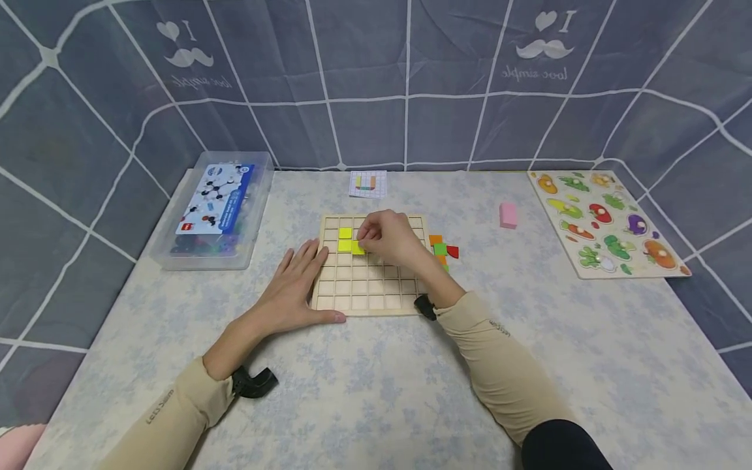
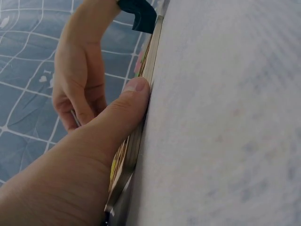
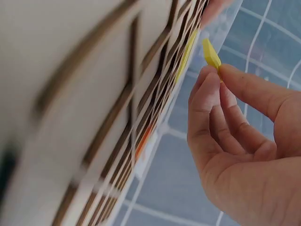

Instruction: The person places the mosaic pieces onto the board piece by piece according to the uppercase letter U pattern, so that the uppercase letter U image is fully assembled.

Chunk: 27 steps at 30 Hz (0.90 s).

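Yellow tile (image 3: pixel 212 54) in a fine pinch over a wooden grid board (image 1: pixel 376 303)

At the far left corner of the table (image 1: pixel 352 391) lies a clear plastic box (image 1: pixel 261 196) with a blue printed label (image 1: pixel 217 199). To the right of it comes the left hand (image 1: pixel 290 290): its fingers are straight and spread wide at the left edge of the board, and its thumb rests along the near edge. The board lies in the middle of the table, rather toward the far edge, and carries two yellow tiles (image 1: pixel 344 233) in neighbouring cells. Behind it, by the table's far edge, is a small pattern card (image 1: pixel 368 185).

The right hand (image 1: pixel 393 238) holds the yellow tile narrowly between thumb and fingertip, over the board, just to the right of the nearer placed tile; whether it touches the wood I cannot tell. In my judgement, a tile slightly turned could catch on a raised line between cells, or the fingertips could disturb its neighbours, because the space is tight. Uneven pressing by the left hand could also shift the board. The tile looks thin, plain and bright, with straight edges.

Beside the board's right edge lie loose coloured pieces (image 1: pixel 440 249), orange, green and red. Farther right is a pink block (image 1: pixel 508 215), and toward the table's far right corner a vegetable puzzle board (image 1: pixel 619 217)
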### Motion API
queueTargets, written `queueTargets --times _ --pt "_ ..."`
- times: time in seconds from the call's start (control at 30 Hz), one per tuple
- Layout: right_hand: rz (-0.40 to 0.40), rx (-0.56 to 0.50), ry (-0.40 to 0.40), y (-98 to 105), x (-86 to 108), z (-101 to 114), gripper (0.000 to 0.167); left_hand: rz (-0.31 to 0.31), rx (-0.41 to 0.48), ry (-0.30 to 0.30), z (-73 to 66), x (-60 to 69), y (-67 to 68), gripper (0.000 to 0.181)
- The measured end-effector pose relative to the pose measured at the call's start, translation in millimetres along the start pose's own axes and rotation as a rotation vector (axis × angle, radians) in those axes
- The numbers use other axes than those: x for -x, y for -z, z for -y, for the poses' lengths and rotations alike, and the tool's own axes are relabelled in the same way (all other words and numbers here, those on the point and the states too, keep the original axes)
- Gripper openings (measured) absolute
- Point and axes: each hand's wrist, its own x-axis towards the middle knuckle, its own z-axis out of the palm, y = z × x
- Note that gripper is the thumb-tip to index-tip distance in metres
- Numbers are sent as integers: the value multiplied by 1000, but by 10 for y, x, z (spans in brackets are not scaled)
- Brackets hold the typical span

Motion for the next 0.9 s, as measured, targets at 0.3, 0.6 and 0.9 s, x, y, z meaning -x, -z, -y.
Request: queueTargets --times 0.3,0.6,0.9 --pt "28 13 27 -181 -43 104 4 3 19 5 -27 8 40 133" --pt "51 49 5 -223 -76 72 6 12 16 5 -45 8 16 134" --pt "51 175 52 -238 -113 161 9 3 16 -1 -50 9 32 133"
